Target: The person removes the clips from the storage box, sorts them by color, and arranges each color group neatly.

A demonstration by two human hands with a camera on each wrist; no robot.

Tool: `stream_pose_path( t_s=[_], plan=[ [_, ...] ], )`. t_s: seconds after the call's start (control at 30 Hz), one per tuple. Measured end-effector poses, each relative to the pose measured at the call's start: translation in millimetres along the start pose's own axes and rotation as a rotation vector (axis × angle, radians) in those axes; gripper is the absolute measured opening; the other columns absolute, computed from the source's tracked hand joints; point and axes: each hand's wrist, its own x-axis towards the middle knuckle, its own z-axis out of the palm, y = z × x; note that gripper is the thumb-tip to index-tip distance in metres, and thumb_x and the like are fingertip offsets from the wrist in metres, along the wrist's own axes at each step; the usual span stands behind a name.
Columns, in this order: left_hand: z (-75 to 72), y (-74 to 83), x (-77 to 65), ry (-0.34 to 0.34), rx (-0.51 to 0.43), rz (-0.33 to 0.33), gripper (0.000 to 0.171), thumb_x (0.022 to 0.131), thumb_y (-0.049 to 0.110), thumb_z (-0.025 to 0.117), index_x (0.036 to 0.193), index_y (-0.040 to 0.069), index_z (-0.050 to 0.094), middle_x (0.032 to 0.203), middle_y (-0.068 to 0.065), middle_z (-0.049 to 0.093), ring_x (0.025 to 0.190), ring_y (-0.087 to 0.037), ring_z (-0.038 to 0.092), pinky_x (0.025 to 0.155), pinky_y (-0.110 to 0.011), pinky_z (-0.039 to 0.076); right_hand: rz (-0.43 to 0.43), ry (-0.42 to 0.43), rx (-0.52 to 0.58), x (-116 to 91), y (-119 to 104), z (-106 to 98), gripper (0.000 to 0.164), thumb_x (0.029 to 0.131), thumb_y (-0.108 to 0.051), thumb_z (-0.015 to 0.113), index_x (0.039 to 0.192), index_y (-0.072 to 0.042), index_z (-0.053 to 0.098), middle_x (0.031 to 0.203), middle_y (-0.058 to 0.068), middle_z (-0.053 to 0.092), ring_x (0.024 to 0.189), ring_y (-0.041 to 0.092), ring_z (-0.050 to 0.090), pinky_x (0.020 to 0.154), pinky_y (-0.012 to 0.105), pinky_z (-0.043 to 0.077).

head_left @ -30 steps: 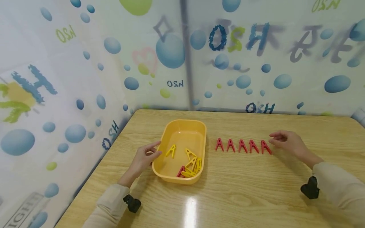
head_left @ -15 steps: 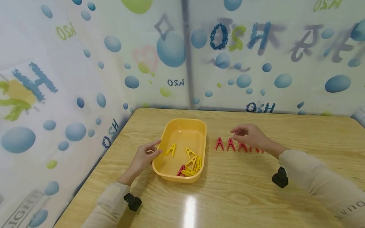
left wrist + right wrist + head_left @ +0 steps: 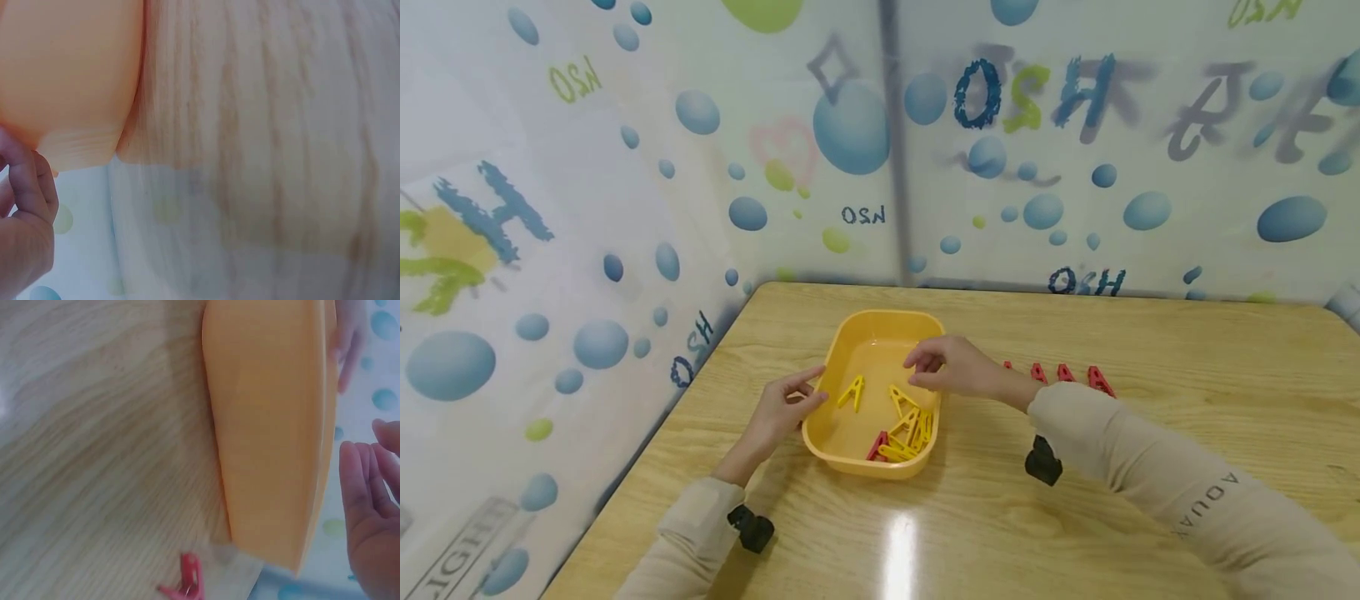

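A yellow-orange plastic tray [image 3: 868, 470] holds several yellow clothespins [image 3: 912, 427], mostly bunched at its near right corner, with a red clothespin [image 3: 876, 446] beside them. One yellow clothespin [image 3: 852, 393] lies apart on the left. My left hand [image 3: 775, 414] grips the tray's left rim, thumb over the edge; in the left wrist view its fingers [image 3: 24, 181] bend against the wall. Over the tray's right side hangs my right hand [image 3: 958, 365], fingers loosely bent, nothing visible between them. Red clothespins [image 3: 1101, 382] stand in a row right of the tray, partly hidden by my right forearm.
The wooden table [image 3: 1000, 525] reaches back to a patterned wall covering [image 3: 1037, 167], with another along the left side. A black wrist camera [image 3: 1043, 461] sits under my right sleeve, another [image 3: 751, 528] under the left.
My right hand has moved left from the right end of the red row, across the row, to above the tray. My left hand stays at the tray's rim.
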Motion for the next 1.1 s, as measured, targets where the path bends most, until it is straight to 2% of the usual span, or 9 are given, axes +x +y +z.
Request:
stream_pose_path(
  t_s=[0.07, 0.17, 0.3, 0.43, 0.63, 0.9, 1.1],
  plan=[
    [0.3, 6.0, -2.7, 0.003, 0.006, -0.002, 0.043, 0.086, 0.005, 0.056, 0.127, -0.003, 0.045, 0.084, -0.015, 0.051, 0.066, -0.025, 0.054, 0.049, -0.020, 0.047, -0.023, -0.044, -0.006, 5.4, -2.3, 8.8, 0.019, 0.081, -0.008, 0.063, 0.096, 0.003, 0.061, 0.078, 0.002, 0.059, 0.071, 0.011, 0.056, 0.068, 0.024, 0.048],
    [-0.1, 6.0, -2.4, 0.001, 0.007, -0.002, 0.043, 0.086, 0.005, 0.056, 0.127, -0.003, 0.045, 0.084, -0.014, 0.052, 0.065, -0.024, 0.053, 0.048, -0.020, 0.047, -0.038, -0.106, -0.020, 11.4, -4.4, 21.4, 0.020, 0.081, -0.008, 0.064, 0.096, 0.004, 0.061, 0.076, 0.000, 0.058, 0.070, 0.008, 0.055, 0.066, 0.021, 0.047],
    [-2.1, -7.3, 5.0, -0.008, -0.006, -0.001, 0.044, 0.086, 0.007, 0.057, 0.128, -0.001, 0.046, 0.084, -0.013, 0.052, 0.064, -0.022, 0.053, 0.048, -0.022, 0.047, -0.038, -0.176, -0.048, 17.7, -6.3, 36.2, 0.020, 0.081, -0.009, 0.064, 0.096, 0.003, 0.061, 0.074, -0.001, 0.058, 0.068, 0.005, 0.053, 0.063, 0.017, 0.046],
    [-3.3, -22.6, 12.4, -0.010, -0.011, -0.004, 0.046, 0.085, 0.010, 0.059, 0.129, 0.001, 0.045, 0.085, -0.011, 0.053, 0.064, -0.019, 0.053, 0.049, -0.023, 0.048, -0.005, -0.245, -0.046, 24.2, -5.8, 47.4, 0.020, 0.080, -0.010, 0.065, 0.095, 0.002, 0.062, 0.075, -0.001, 0.059, 0.069, 0.006, 0.054, 0.065, 0.019, 0.046],
    [-2.1, -26.6, 13.4, 0.012, 0.006, -0.002, 0.046, 0.085, 0.013, 0.060, 0.129, 0.005, 0.047, 0.085, -0.010, 0.053, 0.064, -0.015, 0.053, 0.050, -0.023, 0.048, 0.008, -0.349, -0.120, 35.1, 0.2, 56.0, 0.018, 0.079, -0.019, 0.067, 0.091, -0.006, 0.063, 0.077, -0.003, 0.058, 0.072, 0.006, 0.054, 0.067, 0.019, 0.045],
    [-0.6, -25.2, 13.4, 0.015, 0.014, 0.007, 0.045, 0.084, 0.012, 0.061, 0.127, 0.005, 0.049, 0.084, -0.011, 0.053, 0.064, -0.016, 0.054, 0.049, -0.022, 0.047, 0.084, -0.370, -0.233, 32.8, -13.9, 65.0, 0.013, 0.077, -0.005, 0.067, 0.090, -0.002, 0.066, 0.077, 0.001, 0.060, 0.071, 0.008, 0.053, 0.064, 0.018, 0.043],
    [0.2, -25.3, 12.7, 0.013, -0.004, -0.004, 0.045, 0.084, 0.013, 0.061, 0.127, 0.006, 0.049, 0.084, -0.011, 0.053, 0.064, -0.017, 0.054, 0.049, -0.023, 0.048, 0.152, -0.354, -0.245, 33.6, -16.0, 70.5, 0.011, 0.079, -0.006, 0.065, 0.090, -0.003, 0.066, 0.077, -0.001, 0.059, 0.068, 0.007, 0.050, 0.061, 0.017, 0.042]
  ],
)
